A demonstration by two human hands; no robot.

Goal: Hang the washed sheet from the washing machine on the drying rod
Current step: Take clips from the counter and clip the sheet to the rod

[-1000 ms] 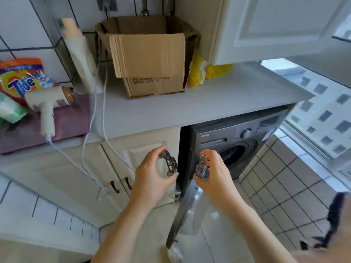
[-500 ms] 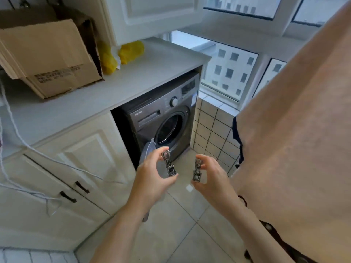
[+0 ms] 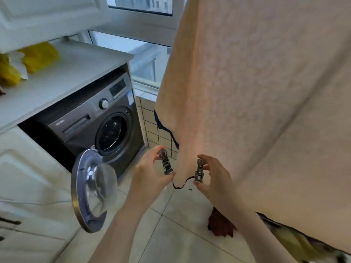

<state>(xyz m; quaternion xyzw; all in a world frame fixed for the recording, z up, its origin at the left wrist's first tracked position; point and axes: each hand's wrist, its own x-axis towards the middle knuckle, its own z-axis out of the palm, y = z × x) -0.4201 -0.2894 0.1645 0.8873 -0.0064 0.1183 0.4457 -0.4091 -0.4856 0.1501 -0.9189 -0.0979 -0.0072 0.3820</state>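
Sheet (image 3: 266,92) already hangs, filling right half of frame, top edge out of view above, so I can't see the rod. Starting from my hands: left hand (image 3: 150,175) at lower centre pinches a metal clip (image 3: 165,163) between thumb and fingertips, other fingers loosely curled. Right hand (image 3: 214,179) just right of it pinches a second clip (image 3: 198,170) the same way. Both clips upright, spring end up and jaw end down as far as I can tell; whether the jaws are squeezed apart, can't tell. My read: one clip per hand, held by the ends, so each can go straight onto the cloth without regripping.

Sheet's lower corner drops between the two clips at lower centre, dark trim (image 3: 180,184) curling off it. Right clip sits against or just in front of the cloth; touching or not, can't tell. Left clip is apart from it.

Sheet's long axis runs vertical, top of frame down to the floor (image 3: 171,234) region, with a broad fold crossing diagonally from upper right to lower centre. It faces me flat-on, free edge toward the left. Draped like this it can slip, hence clips, I judge.

Outward: washer (image 3: 91,120) at centre left under the counter (image 3: 62,78), door (image 3: 91,188) swung open toward lower left, drum looks empty. Window (image 3: 140,54) behind, upper centre. Yellow bag (image 3: 38,56) on the counter, upper left.
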